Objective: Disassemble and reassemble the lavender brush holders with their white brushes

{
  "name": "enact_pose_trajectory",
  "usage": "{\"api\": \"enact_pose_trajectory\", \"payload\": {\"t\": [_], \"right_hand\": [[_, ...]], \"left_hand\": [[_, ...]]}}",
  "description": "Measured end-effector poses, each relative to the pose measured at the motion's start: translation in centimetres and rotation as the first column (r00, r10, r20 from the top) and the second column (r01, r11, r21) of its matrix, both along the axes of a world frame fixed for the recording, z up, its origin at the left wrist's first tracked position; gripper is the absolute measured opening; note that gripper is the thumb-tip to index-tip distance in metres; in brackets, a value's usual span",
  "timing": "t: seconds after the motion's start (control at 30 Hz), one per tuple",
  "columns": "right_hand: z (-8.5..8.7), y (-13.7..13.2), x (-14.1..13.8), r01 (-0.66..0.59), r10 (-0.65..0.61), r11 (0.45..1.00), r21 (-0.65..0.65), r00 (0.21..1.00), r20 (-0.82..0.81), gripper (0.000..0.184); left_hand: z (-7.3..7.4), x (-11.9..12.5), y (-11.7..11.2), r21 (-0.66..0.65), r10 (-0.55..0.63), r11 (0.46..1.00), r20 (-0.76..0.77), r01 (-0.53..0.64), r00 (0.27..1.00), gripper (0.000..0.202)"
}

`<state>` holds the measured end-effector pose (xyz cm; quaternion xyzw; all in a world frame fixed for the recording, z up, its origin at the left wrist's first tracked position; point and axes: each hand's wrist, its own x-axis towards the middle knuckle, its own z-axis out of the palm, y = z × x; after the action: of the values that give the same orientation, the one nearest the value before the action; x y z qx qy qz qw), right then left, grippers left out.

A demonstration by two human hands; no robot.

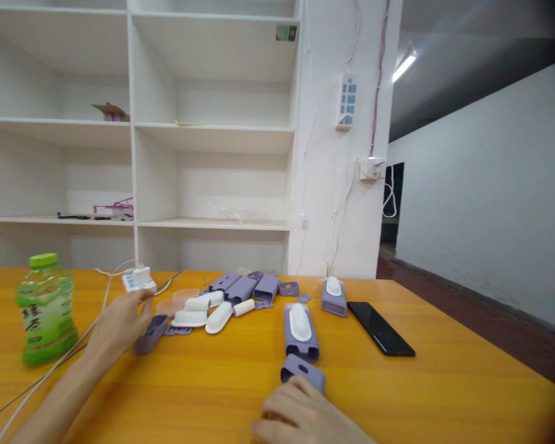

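My left hand (123, 320) reaches over the left of the table, thumb and fingers apart. Just below its thumb lies an open purple plastic cap (151, 336); whether they touch I cannot tell. At the bottom edge, my right hand (300, 413) has curled fingers, and anything inside them is hidden. Right beside its knuckles is another purple cap (303, 372) with an oval hole. Behind that cap lies a purple case (312, 345) with a white oval piece (300, 322) on top. A similar purple case (333, 303) with a white piece lies farther back.
Several purple cases (240, 290) and white parts (219, 317) lie piled mid-table, beside translucent pinkish pieces (185, 297). A black phone (382, 328) lies right. At left stand a green bottle (46, 314) and a power strip (139, 280) with trailing cables. White shelves (213, 223) rise behind.
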<state>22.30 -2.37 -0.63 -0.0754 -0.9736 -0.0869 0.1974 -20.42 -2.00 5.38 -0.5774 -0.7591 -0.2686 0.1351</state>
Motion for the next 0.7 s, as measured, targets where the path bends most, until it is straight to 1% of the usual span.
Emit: {"api": "enact_pose_trajectory", "payload": {"t": [0.03, 0.1, 0.17, 0.2, 0.23, 0.3, 0.4, 0.5, 0.6, 0.7], "right_hand": [[-0.3, 0.1, 0.0, 0.021, -0.021, 1.000, 0.002, 1.000, -0.016, 0.031], [-1.0, 0.2, -0.1, 0.061, -0.060, 0.998, 0.014, 0.997, -0.045, 0.032], [-1.6, 0.3, -0.1, 0.095, -0.093, 0.995, 0.028, 0.993, -0.068, 0.036], [-1.7, 0.3, -0.1, 0.113, -0.111, 0.993, 0.027, 0.991, -0.071, 0.038], [-1.8, 0.3, -0.1, 0.127, -0.125, 0.992, 0.022, 0.989, -0.073, 0.040], [-1.6, 0.2, 0.0, 0.149, -0.148, 0.989, -0.003, 0.986, -0.071, 0.042], [-1.1, 0.1, 0.2, 0.173, -0.177, 0.983, -0.065, 0.983, -0.048, 0.037], [-0.5, 0.0, 0.7, 0.184, -0.190, 0.974, -0.133, 0.981, -0.028, 0.030], [-0.1, 0.0, 1.3, 0.239, -0.245, 0.946, -0.220, 0.969, 0.000, 0.029], [0.4, -0.2, 1.7, 0.302, -0.310, 0.910, -0.285, 0.951, 0.019, 0.031]], "left_hand": [[0.0, 1.1, 0.2, -0.020, -0.053, 0.998, -0.026, 0.053, 0.998, 0.037], [-0.3, 3.7, 0.5, -0.107, -0.175, 0.980, -0.068, 0.167, 0.982, 0.029], [-0.9, 5.8, 0.7, -0.174, -0.223, 0.963, -0.103, 0.204, 0.969, 0.024], [-1.3, 6.6, 0.7, -0.198, -0.224, 0.960, -0.120, 0.198, 0.967, 0.024], [-1.6, 7.1, 0.7, -0.217, -0.213, 0.959, -0.138, 0.181, 0.967, 0.027], [-2.2, 7.4, 0.7, -0.250, -0.181, 0.959, -0.169, 0.136, 0.969, 0.034], [-3.0, 6.8, 0.6, -0.296, -0.141, 0.952, -0.195, 0.079, 0.971, 0.040], [-3.5, 6.8, 0.5, -0.346, -0.132, 0.936, -0.191, 0.060, 0.973, 0.040], [-3.5, 8.5, -0.1, -0.373, -0.178, 0.921, -0.158, 0.109, 0.971, 0.032], [-3.4, 11.5, -1.1, -0.352, -0.284, 0.908, -0.119, 0.227, 0.951, 0.029]]}}
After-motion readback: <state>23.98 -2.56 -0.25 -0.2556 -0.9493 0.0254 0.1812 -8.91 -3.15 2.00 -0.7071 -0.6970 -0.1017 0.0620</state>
